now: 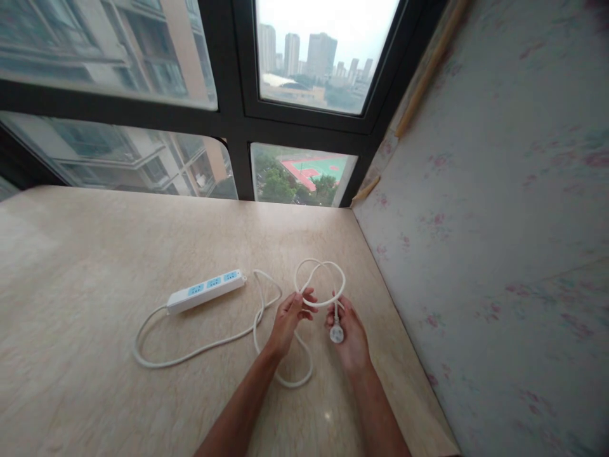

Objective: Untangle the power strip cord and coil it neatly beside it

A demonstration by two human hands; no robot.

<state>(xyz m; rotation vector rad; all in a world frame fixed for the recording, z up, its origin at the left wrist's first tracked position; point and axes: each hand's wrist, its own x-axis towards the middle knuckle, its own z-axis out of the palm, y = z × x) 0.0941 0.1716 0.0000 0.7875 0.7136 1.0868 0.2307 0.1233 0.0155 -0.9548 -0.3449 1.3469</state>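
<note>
A white power strip (205, 292) with blue socket faces lies at the left on the stone-patterned sill. Its white cord (200, 351) curves away from the strip's near end and runs right in loose loops to my hands. Between thumb and fingers, my left hand (288, 317) pinches the cord at the left of a raised loop. My right hand (349, 333) is closed round the cord at the loop's right side, close to the plug (336, 333). The plug hangs against the palm, its face toward me. Some fingertips are hidden behind the cord.
The beige sill (85, 254) reaches back to a dark window frame (228, 127). At the right stands a wall with floral wallpaper (476, 266), its edge torn near the window corner. Buildings and a sports court (314, 171) show through the glass.
</note>
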